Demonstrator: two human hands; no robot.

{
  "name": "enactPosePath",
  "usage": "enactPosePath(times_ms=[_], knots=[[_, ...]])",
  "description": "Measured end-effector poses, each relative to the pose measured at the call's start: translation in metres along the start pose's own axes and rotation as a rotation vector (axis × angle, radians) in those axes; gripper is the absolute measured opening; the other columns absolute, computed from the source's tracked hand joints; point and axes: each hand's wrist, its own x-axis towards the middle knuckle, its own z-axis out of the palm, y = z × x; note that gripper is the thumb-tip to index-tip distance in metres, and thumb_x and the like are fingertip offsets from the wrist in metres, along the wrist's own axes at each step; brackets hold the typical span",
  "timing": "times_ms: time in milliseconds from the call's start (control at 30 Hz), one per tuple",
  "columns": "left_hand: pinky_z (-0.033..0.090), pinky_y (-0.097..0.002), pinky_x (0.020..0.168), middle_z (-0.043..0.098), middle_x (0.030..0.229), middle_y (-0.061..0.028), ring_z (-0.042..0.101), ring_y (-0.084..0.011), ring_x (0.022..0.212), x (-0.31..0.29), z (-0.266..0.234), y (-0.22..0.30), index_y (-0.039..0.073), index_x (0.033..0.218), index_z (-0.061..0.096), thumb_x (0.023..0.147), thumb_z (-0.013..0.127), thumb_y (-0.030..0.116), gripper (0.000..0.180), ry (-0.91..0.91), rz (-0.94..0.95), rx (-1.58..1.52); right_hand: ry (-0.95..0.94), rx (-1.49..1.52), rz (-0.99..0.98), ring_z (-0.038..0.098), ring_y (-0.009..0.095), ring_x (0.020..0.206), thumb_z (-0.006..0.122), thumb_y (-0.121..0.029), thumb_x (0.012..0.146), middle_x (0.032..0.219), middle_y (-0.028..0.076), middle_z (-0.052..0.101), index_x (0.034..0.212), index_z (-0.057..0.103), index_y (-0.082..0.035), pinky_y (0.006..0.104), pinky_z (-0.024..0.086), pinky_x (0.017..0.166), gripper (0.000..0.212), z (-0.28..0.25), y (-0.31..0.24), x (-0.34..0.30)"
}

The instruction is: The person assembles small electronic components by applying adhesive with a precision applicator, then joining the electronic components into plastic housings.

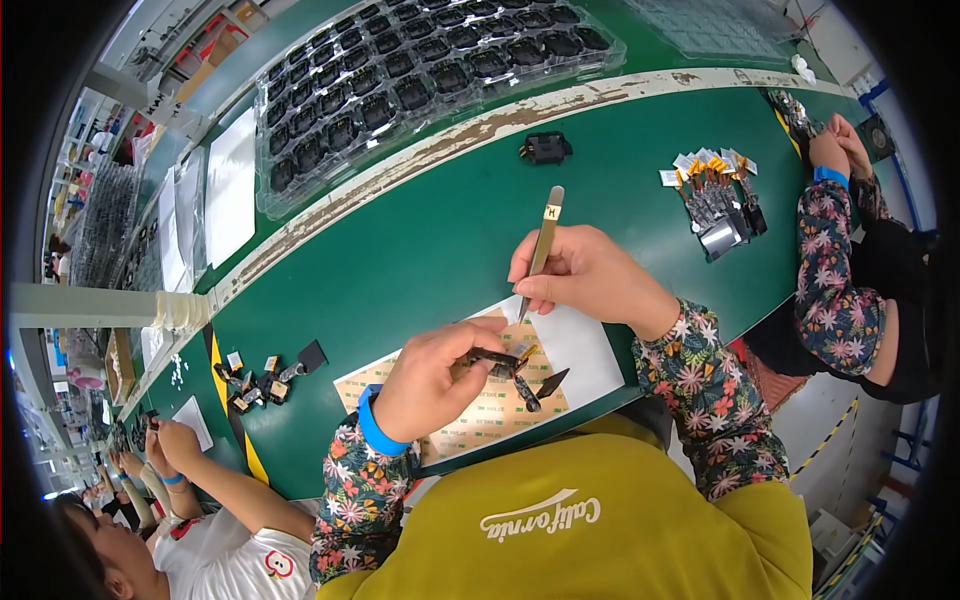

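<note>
My right hand (597,275) is closed on a pair of metal tweezers (545,238). Their tips point down at a tan sheet of adhesive pieces (482,425) with a white backing. My left hand (432,378), a blue band at its wrist, pinches a small black electronic part (490,357) just above that sheet. From the part hangs a dark flex cable with a flat black square (553,383) at its end. The tweezer tips are close to the part, apart from it as far as I can see. My fingers hide some of the part.
A black module (546,148) lies farther back on the green table. Similar cabled parts are piled at right (722,205) and left (265,385). Beyond a worn ledge (440,125) stands a clear tray (430,75) of black housings. Co-workers sit on both sides.
</note>
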Motion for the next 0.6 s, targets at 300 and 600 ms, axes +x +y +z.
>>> enactPosePath(times_ms=[300, 600], knots=[[0.051, -0.032, 0.063, 0.061, 0.108, -0.0195, 0.064, -0.0298, 0.083, 0.0, 0.005, 0.005, 0.002, 0.094, 0.058, 0.074, 0.057, -0.005, 0.021, 0.039, 0.057, 0.156, -0.057, -0.082, -0.06, 0.058, 0.007, 0.067, 0.061, -0.005, 0.085, 0.078, 0.002, 0.062, 0.089, 0.059, -0.003, 0.0204, 0.048, 0.06, 0.006, 0.001, 0.003, 0.008], [0.053, -0.0292, 0.064, 0.061, 0.109, -0.0182, 0.064, -0.0249, 0.081, 0.006, 0.003, 0.014, -0.001, 0.093, 0.059, 0.075, 0.054, -0.008, 0.02, -0.02, -0.028, 0.17, 0.123, 0.131, 0.046, 0.058, 0.009, 0.064, 0.059, -0.01, 0.087, 0.078, 0.006, 0.063, 0.089, 0.059, -0.004, 0.0205, 0.047, 0.057, 0.006, -0.017, -0.006, -0.001]])
